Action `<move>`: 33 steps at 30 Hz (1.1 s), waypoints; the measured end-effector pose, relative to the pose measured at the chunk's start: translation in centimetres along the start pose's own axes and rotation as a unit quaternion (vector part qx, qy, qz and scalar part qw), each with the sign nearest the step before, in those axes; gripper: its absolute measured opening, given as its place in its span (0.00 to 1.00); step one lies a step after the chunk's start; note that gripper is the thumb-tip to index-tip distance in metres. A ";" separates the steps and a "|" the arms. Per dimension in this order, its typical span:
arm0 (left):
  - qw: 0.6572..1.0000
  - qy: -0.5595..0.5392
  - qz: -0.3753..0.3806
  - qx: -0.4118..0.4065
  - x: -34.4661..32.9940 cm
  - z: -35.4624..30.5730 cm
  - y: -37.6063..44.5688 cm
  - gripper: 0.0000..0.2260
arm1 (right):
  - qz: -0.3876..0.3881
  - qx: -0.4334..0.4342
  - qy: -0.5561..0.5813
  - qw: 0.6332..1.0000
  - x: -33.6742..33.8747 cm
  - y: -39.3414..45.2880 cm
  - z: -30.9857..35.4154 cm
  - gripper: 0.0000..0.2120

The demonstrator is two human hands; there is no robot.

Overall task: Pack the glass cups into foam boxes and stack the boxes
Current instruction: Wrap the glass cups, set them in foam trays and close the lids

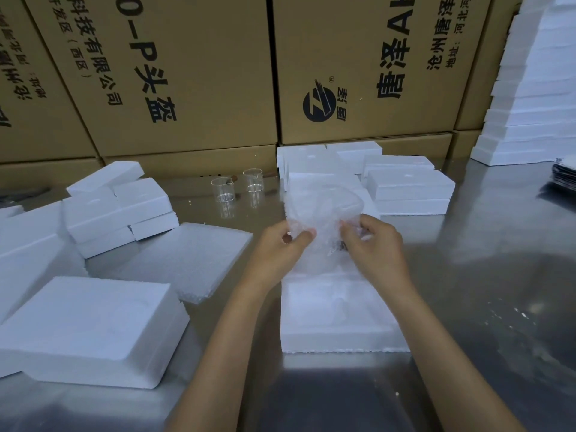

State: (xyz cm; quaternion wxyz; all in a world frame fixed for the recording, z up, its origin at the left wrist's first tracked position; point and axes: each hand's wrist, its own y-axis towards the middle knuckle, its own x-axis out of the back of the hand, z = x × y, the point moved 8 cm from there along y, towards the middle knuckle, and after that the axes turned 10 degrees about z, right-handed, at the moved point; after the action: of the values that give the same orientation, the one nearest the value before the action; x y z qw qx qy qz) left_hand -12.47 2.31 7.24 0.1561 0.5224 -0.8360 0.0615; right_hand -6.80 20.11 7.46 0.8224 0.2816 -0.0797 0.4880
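Holding item: thin clear plastic bag (324,219), pinched at its edges by the left hand (282,244) and the right hand (371,244), both raised just above the open foam box (336,313). Whether a cup already sits inside the bag cannot be told; the film is crumpled and hazy.

Glass cups (223,190): two, upright, on the surface beyond the open foam box and to its left, standing near one another with spouted rims. Judged light, rigid, slick and breakable; best taken round the straight wall, not by the lip.

Bag: limp, light, likely to cling; needs both hands at the mouth to spread it.

Closed foam boxes (408,190): piled beyond the open foam box, to its right. Further foam pieces (118,210) lie to its left; judged feather-light, stiff, crumbly at edges.

Cardboard cartons (193,73): walled up behind everything.
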 end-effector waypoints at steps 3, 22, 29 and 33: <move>0.997 -0.059 -0.033 -0.022 -0.9 0.1 -0.1 0.10 | -0.049 0.057 -0.031 0.997 0.4 -0.6 1.6 0.10; 0.974 0.056 -0.098 -0.196 0.2 -2.3 -2.6 0.11 | 0.134 0.149 -0.221 0.954 -3.4 -2.4 4.0 0.19; 0.925 0.308 -0.041 -0.218 -1.8 -1.9 -2.5 0.18 | 0.060 0.152 -0.131 0.978 -1.5 -2.7 3.9 0.21; 0.935 0.277 -0.066 -0.211 -1.5 -1.5 -2.4 0.11 | 0.136 0.152 -0.242 0.949 -3.5 -2.8 2.5 0.24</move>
State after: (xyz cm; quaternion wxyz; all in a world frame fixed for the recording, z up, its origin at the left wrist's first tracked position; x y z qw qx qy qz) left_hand -9.40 2.92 7.97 0.4922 0.4935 -0.7169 0.0156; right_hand -5.86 15.03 7.04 0.6515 0.4996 -0.2387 0.5187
